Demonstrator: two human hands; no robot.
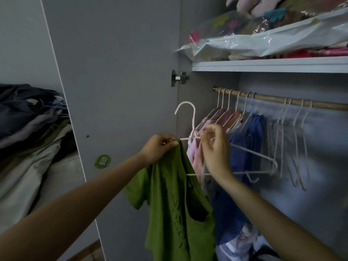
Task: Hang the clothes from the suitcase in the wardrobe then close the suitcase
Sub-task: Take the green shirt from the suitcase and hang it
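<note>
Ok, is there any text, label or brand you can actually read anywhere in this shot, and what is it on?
No text here is readable.
Round green sticker on the grey wardrobe door: pale marks inside, too blurred to read.
Green T-shirt, gripped at the collar by the left hand: faint tone-on-tone print down the front, illegible.
Clear plastic storage bags on the white shelf: flower shapes only, no lettering visible.

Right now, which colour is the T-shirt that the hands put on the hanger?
Green. The T-shirt shows best in the head view, which is the only one.
</note>
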